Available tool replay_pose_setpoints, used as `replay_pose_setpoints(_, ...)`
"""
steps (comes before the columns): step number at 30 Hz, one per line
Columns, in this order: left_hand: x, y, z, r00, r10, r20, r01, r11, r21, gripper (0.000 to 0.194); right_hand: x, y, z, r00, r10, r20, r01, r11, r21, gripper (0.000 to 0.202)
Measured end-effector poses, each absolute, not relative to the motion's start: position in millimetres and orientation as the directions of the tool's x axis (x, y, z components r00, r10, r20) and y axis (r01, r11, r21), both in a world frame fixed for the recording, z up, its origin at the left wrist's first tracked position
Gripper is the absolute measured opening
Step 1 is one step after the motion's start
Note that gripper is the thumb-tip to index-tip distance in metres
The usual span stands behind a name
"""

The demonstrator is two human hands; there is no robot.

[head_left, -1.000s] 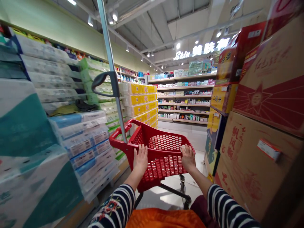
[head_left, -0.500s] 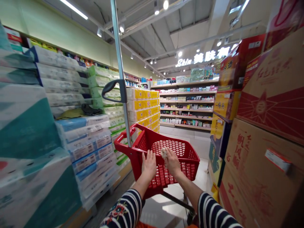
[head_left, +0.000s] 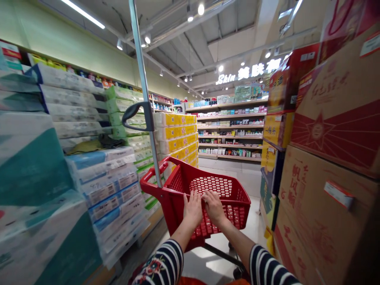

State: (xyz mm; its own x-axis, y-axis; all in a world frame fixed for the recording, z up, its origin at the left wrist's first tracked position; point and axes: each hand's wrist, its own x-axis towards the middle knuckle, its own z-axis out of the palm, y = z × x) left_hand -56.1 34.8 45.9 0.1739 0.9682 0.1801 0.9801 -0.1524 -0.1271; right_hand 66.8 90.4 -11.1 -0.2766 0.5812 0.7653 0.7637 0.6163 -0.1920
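A red plastic shopping cart basket point(head_left: 175, 206) with honeycomb holes stands in front of me. My left hand point(head_left: 192, 209) lies on its near rim, palm down, fingers stretched forward and nothing visible in them. Right beside it, my right hand point(head_left: 214, 206) rests on the same rim with bent fingers. These fingers press on a crumpled pale cloth, now almost wholly hidden beneath them. At the cart's left end is a red push handle point(head_left: 148, 179). A metal pole point(head_left: 142, 67) with a grey loop grip point(head_left: 137, 116) rises from that end.
Stacked tissue packs point(head_left: 113, 190) line the left side, with yellow-and-white packs point(head_left: 178, 132) beyond the cart. Tall cardboard cartons point(head_left: 323, 206) stand close on the right. Shelves of small bottles and boxes point(head_left: 231, 136) cross the back. Pale floor point(head_left: 213, 265) shows below the cart.
My left hand has moved right along the rim, close to my right hand. My right hand has come down over the cloth, which showed clearly before. The view has shifted slightly.
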Motion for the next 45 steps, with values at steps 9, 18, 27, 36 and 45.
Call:
replay_pose_setpoints(9, -62.1, 36.9, 35.6, 0.170, 0.971, 0.168, 0.973, -0.138, -0.184, 0.068, 138.2, 86.4, -29.1, -0.152, 0.715, 0.683, 0.936, 0.325, -0.132, 0.053)
replay_pose_setpoints(18, -74.3, 39.8, 23.9, 0.106, 0.967, 0.232, 0.975, -0.056, -0.215, 0.068, 150.2, 86.9, -32.4, -0.083, 0.735, 0.673, 0.934, 0.292, -0.204, 0.055)
replay_pose_setpoints(27, -74.0, 37.8, 15.6, 0.073, 0.963, 0.259, 0.977, -0.017, -0.213, 0.064, 105.5, 80.7, -33.1, -0.258, 0.611, 0.749, 0.868, 0.487, -0.098, 0.056)
replay_pose_setpoints(36, -67.7, 34.2, 18.1, 0.122, 0.962, 0.243, 0.981, -0.080, -0.176, 0.069, 174.8, 80.3, -45.8, 0.065, 0.752, 0.655, 0.970, 0.107, -0.218, 0.055)
replay_pose_setpoints(45, -67.1, 32.9, 24.0, 0.102, 0.973, 0.207, 0.983, -0.067, -0.169, 0.066, 95.2, 78.4, -31.3, -0.302, 0.709, 0.637, 0.878, 0.467, -0.104, 0.058)
